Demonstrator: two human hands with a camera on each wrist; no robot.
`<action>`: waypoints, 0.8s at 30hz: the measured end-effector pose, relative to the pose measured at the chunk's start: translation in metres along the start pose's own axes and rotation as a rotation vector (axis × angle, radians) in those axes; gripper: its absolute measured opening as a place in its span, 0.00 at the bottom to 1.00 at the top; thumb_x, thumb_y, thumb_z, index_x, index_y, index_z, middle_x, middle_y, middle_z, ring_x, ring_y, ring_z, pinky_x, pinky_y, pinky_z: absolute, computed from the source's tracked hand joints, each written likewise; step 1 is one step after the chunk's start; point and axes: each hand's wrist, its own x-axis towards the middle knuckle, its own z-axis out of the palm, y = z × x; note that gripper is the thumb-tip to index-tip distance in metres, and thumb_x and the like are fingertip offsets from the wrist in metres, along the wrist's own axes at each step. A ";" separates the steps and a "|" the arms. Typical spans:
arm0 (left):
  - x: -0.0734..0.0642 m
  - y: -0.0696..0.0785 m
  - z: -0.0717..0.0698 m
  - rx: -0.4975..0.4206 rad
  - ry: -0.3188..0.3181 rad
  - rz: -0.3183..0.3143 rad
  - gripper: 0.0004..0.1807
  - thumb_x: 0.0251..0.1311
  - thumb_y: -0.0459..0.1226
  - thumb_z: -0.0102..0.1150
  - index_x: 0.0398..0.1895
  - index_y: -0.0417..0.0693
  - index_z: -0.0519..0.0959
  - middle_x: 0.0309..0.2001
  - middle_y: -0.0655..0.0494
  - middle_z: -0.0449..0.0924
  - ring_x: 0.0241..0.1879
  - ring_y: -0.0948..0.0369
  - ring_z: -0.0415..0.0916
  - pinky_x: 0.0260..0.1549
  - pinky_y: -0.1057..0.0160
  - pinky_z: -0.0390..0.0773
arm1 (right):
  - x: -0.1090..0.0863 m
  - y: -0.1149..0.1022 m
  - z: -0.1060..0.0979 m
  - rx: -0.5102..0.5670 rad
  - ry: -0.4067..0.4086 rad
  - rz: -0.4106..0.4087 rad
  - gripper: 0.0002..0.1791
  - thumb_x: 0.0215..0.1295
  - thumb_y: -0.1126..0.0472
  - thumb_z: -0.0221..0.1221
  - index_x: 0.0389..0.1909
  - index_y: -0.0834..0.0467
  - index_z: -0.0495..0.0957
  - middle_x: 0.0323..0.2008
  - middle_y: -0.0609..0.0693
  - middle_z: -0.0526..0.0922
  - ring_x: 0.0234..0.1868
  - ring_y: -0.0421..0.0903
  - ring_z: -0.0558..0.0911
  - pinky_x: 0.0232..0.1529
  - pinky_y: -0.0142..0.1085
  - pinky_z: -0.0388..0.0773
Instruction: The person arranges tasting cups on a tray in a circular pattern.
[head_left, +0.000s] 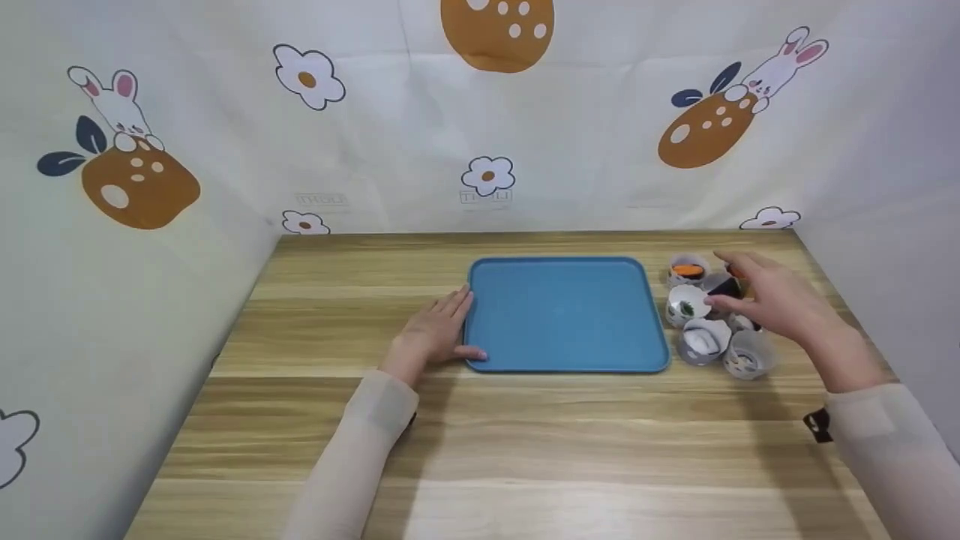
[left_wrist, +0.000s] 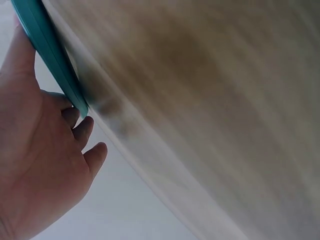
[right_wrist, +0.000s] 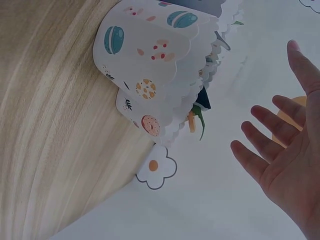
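My left hand [head_left: 435, 330] rests against the left side of a blue rectangular tray [head_left: 559, 315], fingers extended along its edge and thumb at the near left corner. In the left wrist view the fingertips lie right by the tray's rim [left_wrist: 55, 60]. Over a cluster of small patterned paper cups at the tray's right, my right hand [head_left: 780, 296] hovers with fingers spread and nothing in them. One white cup [head_left: 679, 306] holds something green; another cup [head_left: 686, 270] has an orange-and-black item. The right wrist view shows the scalloped cups [right_wrist: 150, 55] apart from the fingers.
All of this stands on a wood-grain table [head_left: 360, 300]. A pale curtain [head_left: 390, 135] with rabbit, fruit and flower prints encloses the table at the back and both sides. The nearest cups [head_left: 750, 356] stand just beyond the tray's right corner.
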 end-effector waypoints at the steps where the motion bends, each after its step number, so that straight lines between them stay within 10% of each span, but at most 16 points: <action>1: 0.000 -0.001 0.000 -0.002 -0.004 0.001 0.61 0.57 0.68 0.57 0.81 0.43 0.40 0.82 0.48 0.34 0.81 0.50 0.39 0.79 0.46 0.46 | 0.000 0.000 0.000 0.003 -0.002 0.002 0.48 0.65 0.34 0.59 0.76 0.59 0.57 0.59 0.70 0.76 0.53 0.66 0.79 0.47 0.62 0.76; 24: -0.006 -0.006 -0.004 0.001 -0.039 0.001 0.70 0.47 0.72 0.62 0.81 0.47 0.36 0.82 0.51 0.30 0.82 0.52 0.33 0.79 0.46 0.42 | -0.007 0.004 -0.001 0.009 -0.008 0.004 0.48 0.65 0.36 0.60 0.75 0.61 0.58 0.60 0.69 0.75 0.60 0.68 0.74 0.53 0.66 0.72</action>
